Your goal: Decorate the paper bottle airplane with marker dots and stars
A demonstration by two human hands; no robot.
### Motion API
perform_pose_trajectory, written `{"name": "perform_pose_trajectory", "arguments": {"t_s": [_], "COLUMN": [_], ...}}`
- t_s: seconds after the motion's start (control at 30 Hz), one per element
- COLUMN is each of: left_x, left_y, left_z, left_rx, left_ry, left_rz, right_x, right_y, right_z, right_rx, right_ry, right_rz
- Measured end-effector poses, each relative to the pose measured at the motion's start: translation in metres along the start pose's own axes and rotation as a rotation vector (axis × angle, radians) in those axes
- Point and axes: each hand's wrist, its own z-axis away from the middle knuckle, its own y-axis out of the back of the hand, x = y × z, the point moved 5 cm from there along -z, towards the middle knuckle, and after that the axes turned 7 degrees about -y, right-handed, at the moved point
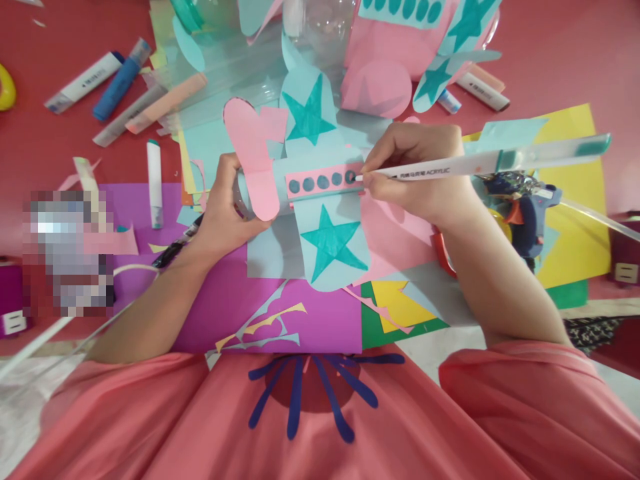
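Observation:
A paper airplane model (280,170) lies across the middle, with light blue wings and a pink tail piece (255,160). Each wing bears a teal star (333,243). Along its body runs a pink strip (325,180) with a row of several dark teal dots. My left hand (225,213) is closed around the tail end, thumb below and fingers behind. In my right hand (415,167) is a white acrylic marker (430,170), its tip touching the last dot at the strip's right end. The marker's teal cap sits on its back end.
Several markers (123,80) lie at the upper left, and a white one (155,183) stands apart below them. Another pink and blue paper model (385,53) is at the back. A blue glue gun (533,217) rests on yellow paper (575,247) at right. Paper scraps lie on purple paper (320,313).

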Motion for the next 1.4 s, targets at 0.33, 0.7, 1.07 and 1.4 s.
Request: {"name": "perform_pose_trajectory", "arguments": {"t_s": [0.33, 0.7, 1.07, 1.4], "left_x": [0.001, -0.001, 0.001, 0.005], "left_y": [0.001, -0.001, -0.002, 0.0], "left_z": [0.0, 0.001, -0.001, -0.002], "left_rx": [-0.012, 0.031, 0.017, 0.015], "left_ry": [-0.029, 0.037, -0.026, -0.035], "left_rz": [-0.013, 0.023, -0.034, -0.119], "right_x": [0.0, -0.003, -0.003, 0.01], "right_y": [-0.002, -0.002, 0.0, -0.003], "right_z": [0.002, 0.001, 0.0, -0.003], "right_rx": [0.069, -0.039, 0.052, -0.001], "right_ry": [0.028, -0.016, 0.039, 0.031], "right_rz": [0.013, -0.004, -0.01, -0.099]}}
